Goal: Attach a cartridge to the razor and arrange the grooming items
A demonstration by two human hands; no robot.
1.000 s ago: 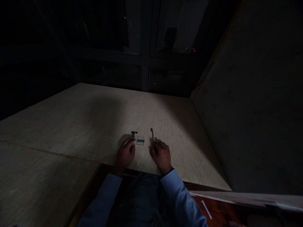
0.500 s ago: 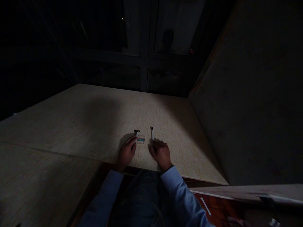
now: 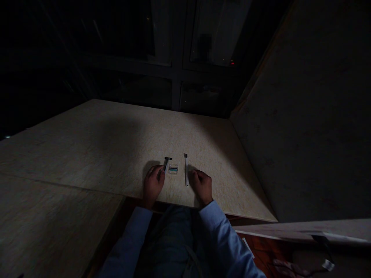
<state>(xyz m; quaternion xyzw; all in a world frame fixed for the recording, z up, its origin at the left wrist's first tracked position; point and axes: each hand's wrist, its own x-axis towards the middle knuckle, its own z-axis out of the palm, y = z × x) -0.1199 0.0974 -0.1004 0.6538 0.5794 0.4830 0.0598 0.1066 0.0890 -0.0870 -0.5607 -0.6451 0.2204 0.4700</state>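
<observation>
My left hand (image 3: 152,185) has its fingers closed around the lower handle of a razor (image 3: 166,165), whose dark head points away from me. Just right of the razor, a small clear plastic case (image 3: 173,169) with a blue-green razor cartridge inside lies on the tabletop. A light-handled toothbrush (image 3: 186,172) with a dark head lies lengthwise, farther right. Beside its handle, my right hand (image 3: 203,185) rests with curled fingers, apart from the toothbrush and with nothing visible in them.
The pale speckled tabletop (image 3: 116,150) ends at a near edge close to my body. A dark window frame (image 3: 176,92) stands behind it, and a wall (image 3: 304,135) bounds the right side. On the floor at lower right are a cable and a white tag (image 3: 328,265).
My right hand has let go of the toothbrush and shifted right, leaving it on the tabletop. My left hand has moved slightly left, so more of the razor handle shows.
</observation>
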